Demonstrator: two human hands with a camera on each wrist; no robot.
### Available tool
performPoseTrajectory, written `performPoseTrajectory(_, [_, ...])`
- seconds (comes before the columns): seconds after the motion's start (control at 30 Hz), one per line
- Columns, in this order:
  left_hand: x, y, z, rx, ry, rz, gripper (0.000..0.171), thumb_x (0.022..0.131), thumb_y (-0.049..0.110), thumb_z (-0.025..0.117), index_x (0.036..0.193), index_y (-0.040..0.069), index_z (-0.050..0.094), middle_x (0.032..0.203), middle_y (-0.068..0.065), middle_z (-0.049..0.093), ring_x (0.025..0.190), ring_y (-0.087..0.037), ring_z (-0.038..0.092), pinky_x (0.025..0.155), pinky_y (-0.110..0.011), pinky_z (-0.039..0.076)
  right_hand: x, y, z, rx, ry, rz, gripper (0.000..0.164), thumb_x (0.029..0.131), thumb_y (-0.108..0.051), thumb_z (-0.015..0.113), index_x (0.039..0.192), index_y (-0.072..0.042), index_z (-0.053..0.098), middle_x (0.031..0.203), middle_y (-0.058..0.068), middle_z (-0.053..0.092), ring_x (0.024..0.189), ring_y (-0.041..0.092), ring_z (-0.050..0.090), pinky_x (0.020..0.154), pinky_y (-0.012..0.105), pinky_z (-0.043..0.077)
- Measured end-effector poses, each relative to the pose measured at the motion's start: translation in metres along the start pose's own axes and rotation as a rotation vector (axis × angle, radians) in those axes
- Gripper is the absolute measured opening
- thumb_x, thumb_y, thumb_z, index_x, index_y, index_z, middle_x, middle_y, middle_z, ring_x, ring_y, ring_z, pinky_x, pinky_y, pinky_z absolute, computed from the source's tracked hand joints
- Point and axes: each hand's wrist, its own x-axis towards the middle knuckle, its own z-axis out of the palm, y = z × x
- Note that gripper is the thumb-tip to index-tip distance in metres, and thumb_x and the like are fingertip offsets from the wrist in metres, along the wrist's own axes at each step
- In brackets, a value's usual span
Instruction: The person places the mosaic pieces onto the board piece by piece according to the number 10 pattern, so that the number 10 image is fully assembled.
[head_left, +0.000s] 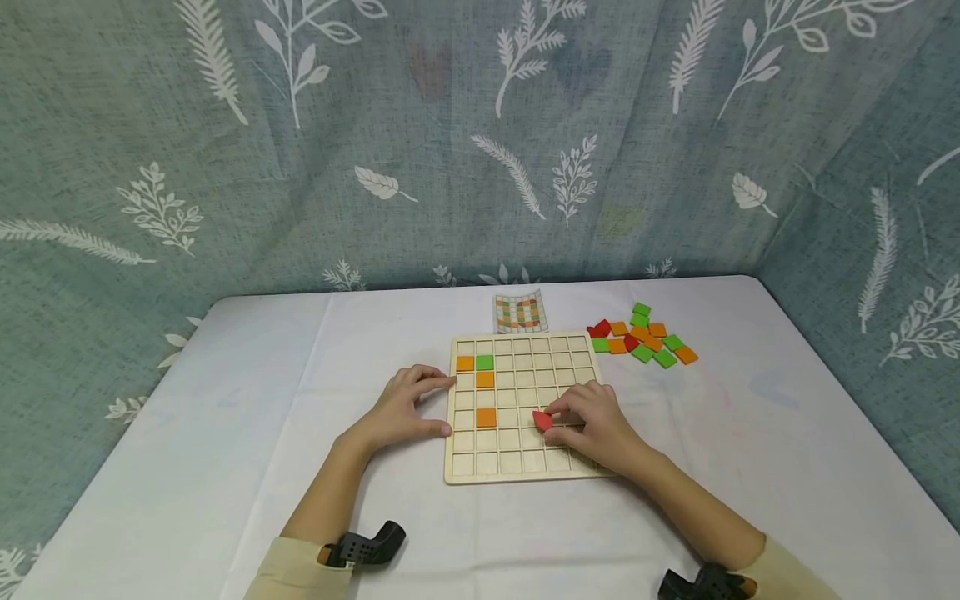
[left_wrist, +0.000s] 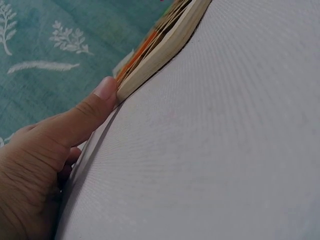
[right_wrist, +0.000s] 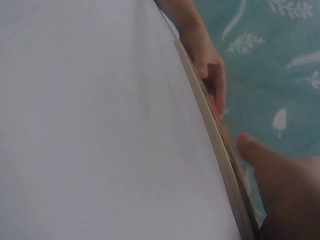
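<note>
A square wooden grid board (head_left: 510, 462) lies on the table. My left hand (head_left: 405, 408) steadies its left edge with thumb and fingertips; in the left wrist view the thumb (left_wrist: 90, 112) touches the board's rim. Over the right half of the grid, my right hand (head_left: 592, 425) pinches a red piece (head_left: 542, 421) with a curved edge between thumb and fingers. On the board's left side sit a green tile (head_left: 485, 362) and several orange tiles (head_left: 486, 417). The right wrist view shows the right thumb (right_wrist: 257, 152) above the board's edge, the red piece hidden there.
Behind the board lies a small card (head_left: 520, 312) with a coloured grid pattern. Loose green, orange and red pieces (head_left: 664, 358) are scattered beyond the board's upper right corner. A white cloth (head_left: 337, 333) covers the table, and a leaf-patterned curtain (head_left: 435, 192) hangs behind it.
</note>
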Motion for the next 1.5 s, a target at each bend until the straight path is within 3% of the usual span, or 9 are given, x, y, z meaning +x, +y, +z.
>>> performPoseTrajectory(0.43, [0.000,0.000,0.000,-0.001,-0.007,-0.009,0.079,0.064,0.051,0.082,0.134,0.025,0.056,0.129,0.002,0.047,0.120,-0.021,0.036,0.100,-0.048,0.031,0.001,-0.003,0.005,0.010,-0.131,0.041,0.027,0.069,-0.037,0.082,0.090,-0.022,0.073,0.086,-0.014,0.063,0.081,0.005,0.041,0.079,0.034,0.027])
performPoseTrajectory(0.67, [0.000,0.000,0.000,0.005,-0.007,-0.003,0.078,0.064,0.051,0.082,0.133,0.025,0.056,0.129,0.002,0.047,0.121,-0.021,0.036,0.101,-0.048,0.030,0.002,-0.007,0.005,0.007,-0.130,0.121,0.025,0.068,-0.039,0.082,0.088,-0.027,0.075,0.084,-0.017,0.063,0.083,0.006,0.043,0.081,0.042,0.023])
performPoseTrajectory(0.9, [0.000,0.000,0.000,0.000,-0.003,0.004,0.078,0.065,0.051,0.082,0.133,0.025,0.056,0.129,0.002,0.047,0.121,-0.021,0.036,0.100,-0.048,0.030,0.002,-0.008,0.005,0.004,-0.137,0.149,0.023,0.069,-0.039,0.082,0.088,-0.029,0.075,0.084,-0.017,0.062,0.083,0.006,0.043,0.082,0.043,0.022])
performPoseTrajectory(1.17, [0.000,0.000,0.001,0.002,-0.007,0.014,0.078,0.065,0.050,0.082,0.134,0.024,0.056,0.129,0.002,0.047,0.120,-0.021,0.036,0.100,-0.047,0.030,0.002,-0.007,0.000,0.036,-0.126,0.167,0.023,0.069,-0.036,0.083,0.088,-0.025,0.075,0.085,-0.015,0.063,0.082,0.007,0.043,0.082,0.042,0.022])
performPoseTrajectory(1.5, [0.000,0.001,0.000,-0.001,-0.017,0.004,0.079,0.065,0.050,0.082,0.135,0.024,0.055,0.131,0.001,0.045,0.121,-0.023,0.035,0.100,-0.049,0.031,0.008,0.008,-0.022,0.019,-0.042,0.255,0.031,0.067,-0.030,0.085,0.092,-0.014,0.075,0.078,-0.002,0.061,0.081,0.014,0.041,0.075,0.040,0.018])
